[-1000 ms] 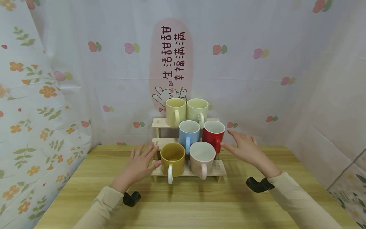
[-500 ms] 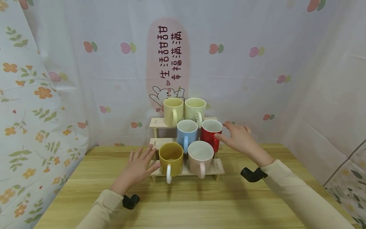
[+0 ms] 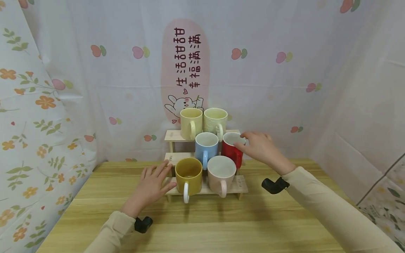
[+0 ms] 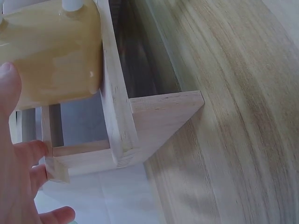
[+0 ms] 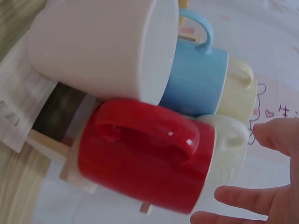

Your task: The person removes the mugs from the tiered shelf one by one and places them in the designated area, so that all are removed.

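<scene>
My right hand point(image 3: 262, 147) hovers at the rim of a red mug point(image 3: 230, 151) on the middle tier of a wooden rack, its thumb and fingers spread. In the right wrist view the fingers point(image 5: 254, 198) are beside the mouth of that mug. My left hand point(image 3: 148, 188) is at the rack's left side, fingers extended, next to a mustard-yellow mug point(image 3: 193, 175) with a white handle. The left wrist view has its fingertips right at the edge of the wooden rack point(image 4: 121, 140) and the thumb close to the yellow mug.
Beside the red mug stands a light blue mug point(image 3: 207, 146); a pale pink mug point(image 3: 218, 179) sits on the lowest tier. Cream-yellow point(image 3: 186, 126) and pale green point(image 3: 211, 123) mugs are on top. The rack stands on a wooden table point(image 3: 221, 225) before a patterned curtain point(image 3: 269, 77).
My right hand has moved left and slightly up, from beside the red mug to over its rim. The left hand has barely moved. The whole view has shifted slightly.
</scene>
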The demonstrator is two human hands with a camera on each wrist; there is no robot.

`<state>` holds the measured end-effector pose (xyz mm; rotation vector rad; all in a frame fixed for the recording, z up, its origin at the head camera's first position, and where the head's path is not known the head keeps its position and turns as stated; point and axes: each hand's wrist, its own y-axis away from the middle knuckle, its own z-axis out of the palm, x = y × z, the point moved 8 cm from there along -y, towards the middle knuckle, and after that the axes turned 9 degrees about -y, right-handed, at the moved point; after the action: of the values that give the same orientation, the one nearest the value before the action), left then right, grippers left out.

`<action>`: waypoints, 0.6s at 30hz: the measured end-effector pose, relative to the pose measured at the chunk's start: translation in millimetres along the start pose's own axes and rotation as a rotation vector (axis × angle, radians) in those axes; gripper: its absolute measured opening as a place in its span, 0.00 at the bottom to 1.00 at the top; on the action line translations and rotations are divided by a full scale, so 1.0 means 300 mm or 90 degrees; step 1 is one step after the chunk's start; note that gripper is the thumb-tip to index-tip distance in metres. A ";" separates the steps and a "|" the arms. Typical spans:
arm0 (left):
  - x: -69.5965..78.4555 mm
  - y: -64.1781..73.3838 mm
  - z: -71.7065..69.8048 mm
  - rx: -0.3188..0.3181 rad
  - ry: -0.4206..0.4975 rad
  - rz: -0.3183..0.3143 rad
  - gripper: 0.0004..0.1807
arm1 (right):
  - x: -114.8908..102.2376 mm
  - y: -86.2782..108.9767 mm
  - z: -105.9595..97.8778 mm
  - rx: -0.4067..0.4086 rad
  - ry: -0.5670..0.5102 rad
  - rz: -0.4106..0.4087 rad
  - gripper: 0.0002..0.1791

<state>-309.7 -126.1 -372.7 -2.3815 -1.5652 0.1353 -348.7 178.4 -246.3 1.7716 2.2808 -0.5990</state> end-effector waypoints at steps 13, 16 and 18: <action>0.007 0.004 -0.006 0.011 -0.011 -0.002 0.38 | -0.089 -0.094 0.003 0.015 -0.014 0.012 0.27; 0.009 0.003 -0.006 0.012 -0.011 -0.001 0.38 | -0.093 -0.109 0.002 0.017 -0.014 0.025 0.26; 0.010 0.003 -0.009 0.014 -0.008 -0.001 0.38 | -0.095 -0.120 0.003 0.012 -0.010 0.032 0.26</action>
<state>-307.1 -124.2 -370.2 -2.3679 -1.5628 0.1667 -375.9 145.6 -229.1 1.8212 2.2196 -0.6260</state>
